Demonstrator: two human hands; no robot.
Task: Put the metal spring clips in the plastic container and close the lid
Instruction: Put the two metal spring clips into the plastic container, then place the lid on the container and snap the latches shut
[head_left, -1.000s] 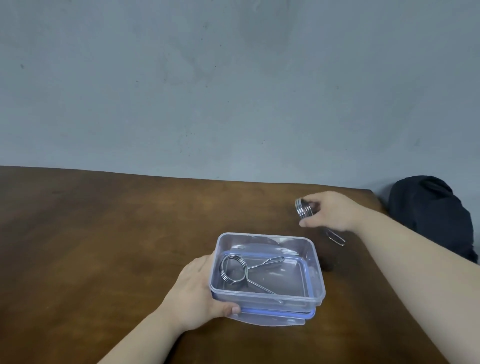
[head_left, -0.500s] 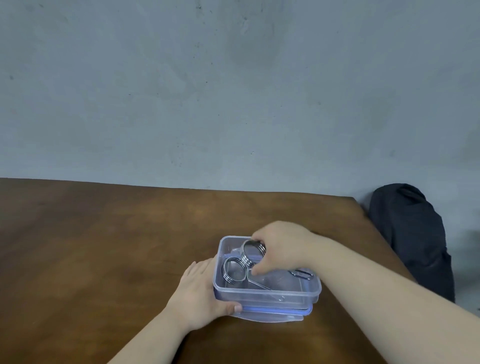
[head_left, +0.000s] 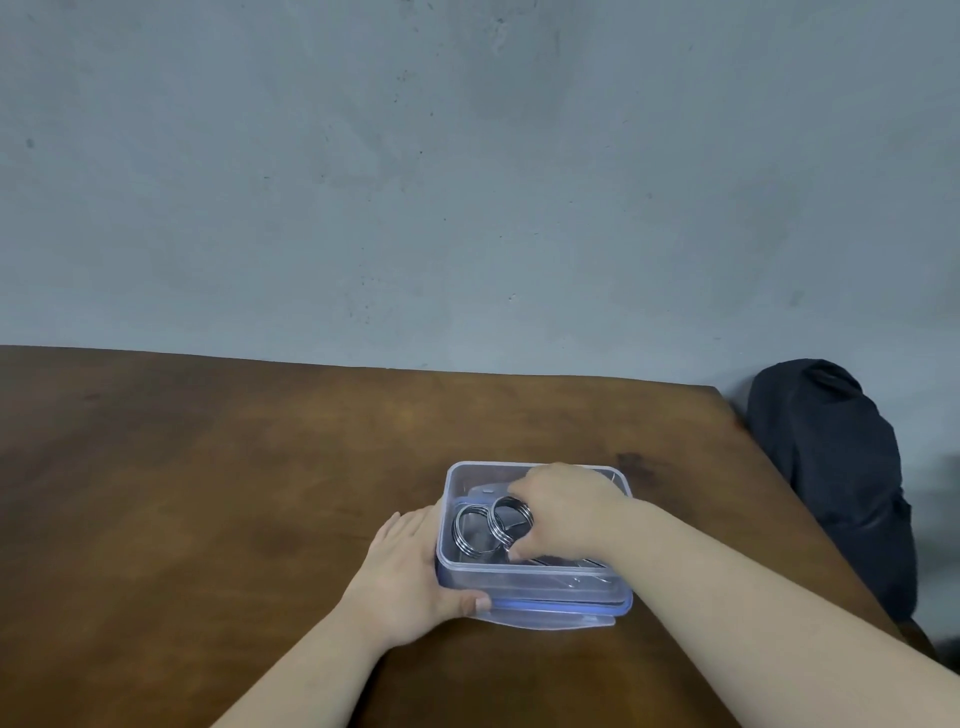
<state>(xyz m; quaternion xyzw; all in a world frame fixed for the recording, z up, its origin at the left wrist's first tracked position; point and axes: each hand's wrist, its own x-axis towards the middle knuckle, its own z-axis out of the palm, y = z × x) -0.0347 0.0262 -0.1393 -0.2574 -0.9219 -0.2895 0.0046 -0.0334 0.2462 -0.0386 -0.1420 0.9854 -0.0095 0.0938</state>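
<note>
Head view: right hand (head_left: 566, 512) holds spring clip (head_left: 510, 521) (coil upright) inside container (head_left: 530, 582).

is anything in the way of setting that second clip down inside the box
Nothing visible blocks it. The right hand holds the second spring clip inside the open plastic container, beside the first clip lying toward the left. The left hand steadies the container from outside; the lid sits underneath.

My left hand (head_left: 410, 574) lies flat, thumb curled toward three o'clock. My right hand (head_left: 563, 512) reaches in from five o'clock, wrist bent, fingers (head_left: 519, 491) pinched together pointing toward nine o'clock.
</note>
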